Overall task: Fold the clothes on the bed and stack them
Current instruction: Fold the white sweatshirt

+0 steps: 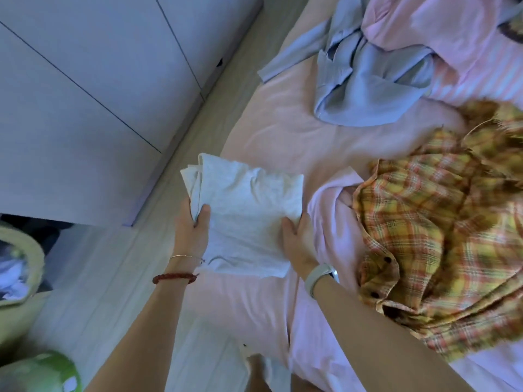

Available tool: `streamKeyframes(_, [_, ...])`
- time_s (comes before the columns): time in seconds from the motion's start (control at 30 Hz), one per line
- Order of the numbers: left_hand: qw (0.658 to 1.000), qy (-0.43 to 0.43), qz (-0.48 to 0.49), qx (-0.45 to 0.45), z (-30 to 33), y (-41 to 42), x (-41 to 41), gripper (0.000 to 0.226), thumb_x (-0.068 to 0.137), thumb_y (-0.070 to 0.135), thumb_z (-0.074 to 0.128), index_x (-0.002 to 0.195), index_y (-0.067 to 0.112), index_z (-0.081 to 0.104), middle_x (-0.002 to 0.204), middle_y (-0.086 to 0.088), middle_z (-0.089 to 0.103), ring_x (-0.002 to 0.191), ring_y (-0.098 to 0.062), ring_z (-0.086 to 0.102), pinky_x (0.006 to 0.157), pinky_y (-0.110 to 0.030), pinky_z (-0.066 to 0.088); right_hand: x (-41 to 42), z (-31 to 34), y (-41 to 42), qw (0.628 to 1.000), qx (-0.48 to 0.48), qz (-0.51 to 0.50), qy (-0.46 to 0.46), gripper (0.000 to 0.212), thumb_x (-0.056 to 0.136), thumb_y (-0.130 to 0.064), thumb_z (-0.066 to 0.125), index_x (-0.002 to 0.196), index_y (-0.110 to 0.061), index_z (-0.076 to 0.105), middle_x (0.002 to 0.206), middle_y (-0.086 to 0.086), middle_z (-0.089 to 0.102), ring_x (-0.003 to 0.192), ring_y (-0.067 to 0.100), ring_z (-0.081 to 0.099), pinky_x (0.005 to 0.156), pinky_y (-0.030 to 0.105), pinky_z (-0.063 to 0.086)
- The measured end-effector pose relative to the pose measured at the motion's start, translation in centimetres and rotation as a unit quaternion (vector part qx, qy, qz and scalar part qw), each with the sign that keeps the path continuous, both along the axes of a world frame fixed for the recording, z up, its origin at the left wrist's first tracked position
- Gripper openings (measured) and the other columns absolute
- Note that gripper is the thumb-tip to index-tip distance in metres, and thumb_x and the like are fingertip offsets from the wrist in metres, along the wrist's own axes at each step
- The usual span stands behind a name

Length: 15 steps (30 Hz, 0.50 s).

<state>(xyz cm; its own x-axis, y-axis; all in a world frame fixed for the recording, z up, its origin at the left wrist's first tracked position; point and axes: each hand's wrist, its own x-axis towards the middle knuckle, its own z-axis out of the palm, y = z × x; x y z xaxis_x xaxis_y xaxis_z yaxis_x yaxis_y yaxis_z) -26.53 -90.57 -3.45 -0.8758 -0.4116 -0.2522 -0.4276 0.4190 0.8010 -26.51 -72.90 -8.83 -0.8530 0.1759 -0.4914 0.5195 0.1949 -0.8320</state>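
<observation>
My left grip (192,224) and right grip (297,239) are grasping the folded tee (249,205), while the plaid shirt (441,236) and blue shirt (368,86) are lying unfolded.

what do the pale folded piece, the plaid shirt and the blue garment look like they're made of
Folded piece held by both hands: looks like soft matte cotton jersey, faintly heathered, limp at the edges. Plaid shirt: woven cloth, probably light cotton or flannel, with a visible check weave and dark buttons. Blue garment: thin, matte, finely crinkled fabric, possibly cotton gauze; hard to confirm.

pale wardrobe (85,94), wood floor (113,278)
</observation>
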Motion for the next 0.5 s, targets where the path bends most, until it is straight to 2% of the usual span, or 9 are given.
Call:
streamKeyframes(0.03, [1.000, -0.014, -0.022, -0.001, -0.8, 0.4, -0.9, 0.017, 0.098, 0.017, 0.043, 0.114, 0.020, 0.045, 0.084, 0.014, 0.050, 0.070, -0.001, 0.047, 0.061, -0.017, 0.035, -0.2, -1.0, 0.7, 1.000, 0.024, 0.002, 0.005, 0.016, 0.090, -0.006, 0.049, 0.106, -0.003, 0.049, 0.100, 0.007, 0.055, 0.100, 0.026, 0.054, 0.086, 0.027, 0.043])
streamKeyframes(0.1, [0.997, -0.025, -0.068, 0.004, -2.2, 1.6, -2.6, 0.014, 0.098, 0.016, 0.042, 0.112, 0.017, 0.044, 0.078, 0.012, 0.047, 0.063, -0.002, 0.044, 0.057, -0.015, 0.035, -0.1, -1.7, 2.4, 0.998, 0.056, 0.006, 0.012, 0.029, 0.090, -0.003, 0.048, 0.119, -0.002, 0.047, 0.111, 0.003, 0.053, 0.111, 0.021, 0.050, 0.093, 0.023, 0.036])
streamKeyframes(0.13, [0.996, -0.027, -0.087, 0.008, -2.8, 2.4, -3.3, 0.013, 0.098, 0.016, 0.042, 0.110, 0.017, 0.043, 0.077, 0.010, 0.046, 0.061, -0.003, 0.044, 0.058, -0.018, 0.036, 0.2, -1.7, 3.7, 0.998, 0.064, 0.005, 0.009, 0.034, 0.091, -0.003, 0.047, 0.125, -0.001, 0.043, 0.117, 0.003, 0.052, 0.114, 0.016, 0.047, 0.095, 0.021, 0.034])
streamKeyframes(0.2, [0.990, -0.045, -0.130, 0.038, -3.8, 4.7, -4.0, 0.016, 0.098, 0.019, 0.042, 0.113, 0.017, 0.042, 0.080, 0.005, 0.047, 0.066, -0.009, 0.045, 0.063, -0.026, 0.037, 0.9, -1.4, 6.7, 0.996, 0.091, 0.000, -0.017, 0.037, 0.095, -0.009, 0.044, 0.131, -0.001, 0.038, 0.124, 0.006, 0.051, 0.116, 0.015, 0.046, 0.097, 0.025, 0.036])
streamKeyframes(0.27, [0.977, -0.071, -0.186, 0.078, -4.6, 7.9, -3.9, 0.030, 0.096, 0.024, 0.045, 0.123, 0.013, 0.041, 0.090, 0.003, 0.051, 0.075, -0.015, 0.049, 0.068, -0.027, 0.038, 1.7, -0.6, 10.6, 0.988, 0.142, -0.008, -0.061, 0.032, 0.098, -0.016, 0.040, 0.126, -0.001, 0.038, 0.116, 0.007, 0.053, 0.111, 0.021, 0.049, 0.087, 0.026, 0.038])
streamKeyframes(0.33, [0.963, -0.093, -0.228, 0.106, -4.9, 11.6, -3.3, 0.041, 0.092, 0.028, 0.046, 0.128, 0.010, 0.040, 0.090, -0.001, 0.053, 0.075, -0.017, 0.049, 0.070, -0.026, 0.037, 2.2, 0.7, 14.8, 0.978, 0.185, -0.023, -0.089, 0.019, 0.099, -0.017, 0.039, 0.110, -0.002, 0.041, 0.097, 0.004, 0.050, 0.094, 0.022, 0.049, 0.067, 0.023, 0.030])
streamKeyframes(0.43, [0.943, -0.126, -0.265, 0.156, -4.8, 16.8, -3.3, 0.060, 0.079, 0.035, 0.040, 0.131, 0.006, 0.037, 0.096, -0.006, 0.051, 0.081, -0.018, 0.048, 0.074, -0.028, 0.038, 2.2, 2.5, 19.6, 0.962, 0.242, -0.071, -0.110, 0.011, 0.098, -0.015, 0.040, 0.096, -0.004, 0.037, 0.091, 0.008, 0.046, 0.093, 0.026, 0.048, 0.070, 0.028, 0.029])
streamKeyframes(0.5, [0.933, -0.137, -0.283, 0.175, -4.6, 18.8, -3.6, 0.059, 0.082, 0.034, 0.041, 0.133, 0.006, 0.036, 0.098, -0.006, 0.051, 0.083, -0.018, 0.049, 0.079, -0.032, 0.040, 2.1, 3.2, 21.1, 0.948, 0.283, -0.088, -0.111, 0.012, 0.096, -0.014, 0.042, 0.094, -0.003, 0.038, 0.101, 0.017, 0.048, 0.100, 0.031, 0.046, 0.077, 0.028, 0.030])
